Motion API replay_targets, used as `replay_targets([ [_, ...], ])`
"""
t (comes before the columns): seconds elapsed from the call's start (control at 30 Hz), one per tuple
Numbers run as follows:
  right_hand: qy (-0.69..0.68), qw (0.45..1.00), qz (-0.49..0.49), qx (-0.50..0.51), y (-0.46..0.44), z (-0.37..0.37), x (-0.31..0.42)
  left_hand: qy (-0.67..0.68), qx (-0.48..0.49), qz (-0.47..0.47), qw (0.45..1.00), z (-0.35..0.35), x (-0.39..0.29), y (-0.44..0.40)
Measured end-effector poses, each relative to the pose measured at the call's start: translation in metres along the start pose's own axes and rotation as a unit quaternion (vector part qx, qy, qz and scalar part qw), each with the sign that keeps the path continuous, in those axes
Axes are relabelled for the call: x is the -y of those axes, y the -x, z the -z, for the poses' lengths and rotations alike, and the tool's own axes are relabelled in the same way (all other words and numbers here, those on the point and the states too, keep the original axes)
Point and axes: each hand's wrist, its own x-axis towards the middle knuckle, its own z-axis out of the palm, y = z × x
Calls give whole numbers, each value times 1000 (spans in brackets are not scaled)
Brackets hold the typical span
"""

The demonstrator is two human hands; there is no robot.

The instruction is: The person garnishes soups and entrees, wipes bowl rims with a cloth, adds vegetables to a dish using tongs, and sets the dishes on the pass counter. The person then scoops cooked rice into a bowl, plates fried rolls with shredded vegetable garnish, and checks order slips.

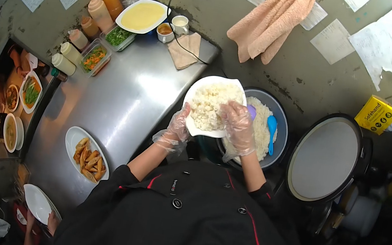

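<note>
My left hand point(179, 124), in a clear plastic glove, grips the left edge of a white bowl point(196, 131) heaped with cooked rice point(209, 101). On the bowl's right side is my right hand point(237, 125), gloved the same way, its fingers curled down against the rice. Whether rice is pinched in those fingers is hidden. Just behind and below the bowl stands a large round rice pot point(284, 129) with more rice inside. A blue rice paddle point(271, 134) lies on that rice, and a purple utensil point(251, 112) shows partly beside my right hand.
Left is a steel counter point(124, 90) with a plate of fried rolls point(90, 159), sauce bottles point(100, 14), vegetable tubs point(95, 58) and a yellow-filled dish point(142, 15). The pot's open lid point(326, 156) is at right. Another person's hands point(52, 223) hold white dishes point(38, 204) lower left.
</note>
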Motion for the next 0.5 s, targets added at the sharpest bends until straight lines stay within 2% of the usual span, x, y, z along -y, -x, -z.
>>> replay_targets([
  [0.03, 3, 1000, 4, 1, 4, -4, 8, 13, 33, -5, 999, 0, 0, 0],
  [0.1, -34, 999, 9, -16, 12, -16, 20, 22, 28, 10, 999, 5, -2, 2],
  [0.2, -109, 992, 8, 60, -3, 14, 12, 20, 39, 7, 999, 13, -6, 1],
  [0.23, -59, 997, 20, 35, -11, 30, 13, 19, 41, 2, 999, 16, -6, 3],
  [0.3, -205, 976, -52, 57, -23, 33, 10, 8, 39, 16, 999, 20, -8, 9],
  [0.37, -147, 989, 1, 9, -29, 26, -5, -3, 43, 20, 999, 16, -13, 10],
  [0.47, -127, 987, -50, 83, -31, 24, 5, 2, 47, 0, 999, 17, -10, 11],
  [0.5, -56, 987, -24, 151, -31, 38, 7, 7, 45, -9, 999, 24, -8, 7],
])
